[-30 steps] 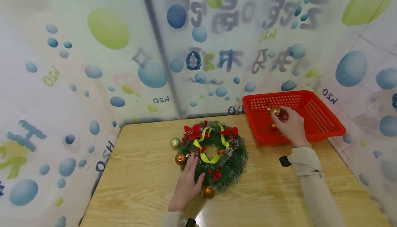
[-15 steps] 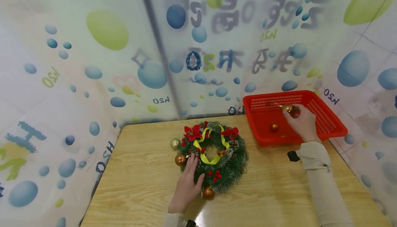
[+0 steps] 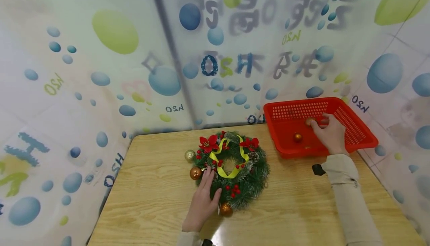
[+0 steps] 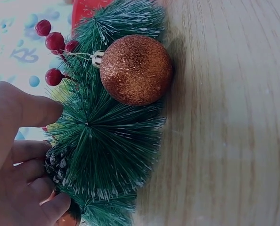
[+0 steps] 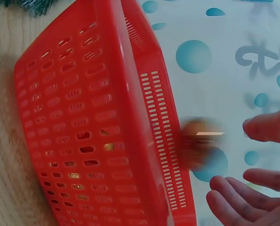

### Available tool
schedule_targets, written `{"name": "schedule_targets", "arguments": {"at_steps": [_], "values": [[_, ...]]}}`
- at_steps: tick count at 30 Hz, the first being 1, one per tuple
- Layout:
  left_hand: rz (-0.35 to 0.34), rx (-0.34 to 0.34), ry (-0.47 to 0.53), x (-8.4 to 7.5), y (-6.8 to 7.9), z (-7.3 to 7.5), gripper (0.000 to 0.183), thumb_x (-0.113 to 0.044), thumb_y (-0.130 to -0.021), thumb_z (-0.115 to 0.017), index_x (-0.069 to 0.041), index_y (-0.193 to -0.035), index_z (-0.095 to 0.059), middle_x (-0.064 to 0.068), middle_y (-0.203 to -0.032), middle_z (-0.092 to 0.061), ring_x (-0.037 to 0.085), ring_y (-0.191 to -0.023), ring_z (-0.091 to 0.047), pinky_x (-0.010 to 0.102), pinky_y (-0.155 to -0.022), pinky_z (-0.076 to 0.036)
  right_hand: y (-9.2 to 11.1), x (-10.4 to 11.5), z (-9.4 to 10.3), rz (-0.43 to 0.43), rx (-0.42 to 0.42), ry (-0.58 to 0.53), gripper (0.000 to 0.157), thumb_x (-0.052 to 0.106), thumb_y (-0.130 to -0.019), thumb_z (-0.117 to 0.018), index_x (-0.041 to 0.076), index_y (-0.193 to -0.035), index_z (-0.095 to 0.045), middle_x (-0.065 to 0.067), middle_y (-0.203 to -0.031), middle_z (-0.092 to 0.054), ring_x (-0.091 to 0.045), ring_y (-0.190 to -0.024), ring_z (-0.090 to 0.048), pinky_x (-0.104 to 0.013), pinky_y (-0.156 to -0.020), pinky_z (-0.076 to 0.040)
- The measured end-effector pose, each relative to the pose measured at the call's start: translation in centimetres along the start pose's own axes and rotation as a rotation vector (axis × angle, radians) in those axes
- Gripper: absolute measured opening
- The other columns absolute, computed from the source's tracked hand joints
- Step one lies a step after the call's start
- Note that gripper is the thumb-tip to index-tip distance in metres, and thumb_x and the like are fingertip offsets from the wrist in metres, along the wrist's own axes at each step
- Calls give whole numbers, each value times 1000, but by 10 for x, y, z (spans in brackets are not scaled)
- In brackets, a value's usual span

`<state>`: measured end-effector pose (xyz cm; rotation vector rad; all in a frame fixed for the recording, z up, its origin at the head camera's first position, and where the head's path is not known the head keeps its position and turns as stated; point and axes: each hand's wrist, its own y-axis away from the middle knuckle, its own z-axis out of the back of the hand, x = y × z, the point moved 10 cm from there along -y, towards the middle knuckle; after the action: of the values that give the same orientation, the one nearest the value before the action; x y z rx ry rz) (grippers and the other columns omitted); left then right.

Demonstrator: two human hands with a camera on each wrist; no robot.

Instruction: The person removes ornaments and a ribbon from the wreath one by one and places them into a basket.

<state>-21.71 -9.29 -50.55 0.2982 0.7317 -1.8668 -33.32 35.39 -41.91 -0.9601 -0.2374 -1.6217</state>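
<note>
My left hand [image 3: 202, 202] rests on the left side of a green Christmas wreath [image 3: 250, 188], fingers extended over it and thumb apart. Yellow ribbon [image 3: 228, 174], red flowers [image 3: 208, 143] and red berries decorate the wreath. A glittery copper bauble [image 4: 136, 69] lies at its near edge; a shiny copper bauble [image 3: 195, 173] and a gold bauble [image 3: 189, 155] sit at its left. Over the red basket [image 3: 285, 152], my right hand [image 3: 330, 132] has its fingers spread. A blurred gold-brown bauble [image 5: 199, 143] is in the air just off those fingertips.
Inside the basket lies a small orange-gold bauble [image 3: 297, 137]. The basket stands at the back right of the wooden table [image 3: 151, 201]. A patterned curtain [image 3: 134, 70] hangs behind the table and along its sides.
My right hand moved right within the basket carrying the bauble, then let it go; its fingers are now apart from it. The left hand and wreath stay put.
</note>
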Motion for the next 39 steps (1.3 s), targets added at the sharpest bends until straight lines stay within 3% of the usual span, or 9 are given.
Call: {"name": "schedule_targets", "arguments": {"at_steps": [3,10,19,25,27,29,33,39], "values": [[14,13,-3,0,0,-1,67,-17,-95,-70,6,-151,-41,22,-162,-34,40,-147,-36,52,-108,-47,3,-3,1,-28,-1,-13,56,31,-101,-59,-11,-137,-50,-36,-122,-62,-50,-101,-67,-56,-82,-57],[12,1,3,-1,0,1,66,-16,-95,-70,7,-150,-42,23,-161,-34,42,-146,-38,52,-107,-48,10,-2,6,-15,-19,-13,49,27,-101,-58,-10,-133,-55,-36,-119,-64,-50,-98,-68,-50,-76,-58],[34,21,17,1,2,0,67,-16,-95,-70,7,-151,-41,22,-163,-32,41,-148,-35,52,-107,-48,20,4,9,22,-18,-29,45,23,-101,-58,-10,-131,-56,-36,-119,-65,-51,-99,-67,-62,-84,-55],[22,19,5,1,3,0,67,-17,-95,-70,7,-150,-41,23,-162,-33,41,-148,-35,52,-108,-47,31,10,5,22,6,-47,45,24,-102,-57,-10,-132,-56,-35,-120,-65,-50,-102,-66,-64,-85,-55],[19,18,10,0,3,0,67,-17,-95,-70,6,-151,-41,23,-162,-33,41,-148,-35,53,-109,-47,36,13,3,22,12,-52,44,24,-102,-58,-9,-131,-57,-34,-120,-66,-48,-102,-67,-55,-84,-59],[16,17,17,0,2,0,67,-17,-95,-70,6,-151,-41,23,-162,-33,41,-148,-35,53,-109,-46,41,18,0,28,17,-63,44,24,-101,-59,-8,-131,-57,-32,-119,-67,-47,-101,-68,-36,-80,-61],[8,15,19,-2,1,0,67,-17,-95,-70,7,-151,-41,24,-162,-33,42,-148,-35,54,-108,-48,51,29,-6,39,15,-86,42,25,-101,-61,-5,-129,-60,-29,-117,-69,-43,-99,-70,-3,-71,-45],[9,17,22,-3,0,0,67,-17,-95,-69,7,-151,-41,24,-161,-34,41,-148,-35,54,-109,-46,66,43,-22,45,44,-115,40,25,-100,-62,-4,-128,-62,-26,-114,-70,-39,-98,-71,-3,-71,-46]]}}
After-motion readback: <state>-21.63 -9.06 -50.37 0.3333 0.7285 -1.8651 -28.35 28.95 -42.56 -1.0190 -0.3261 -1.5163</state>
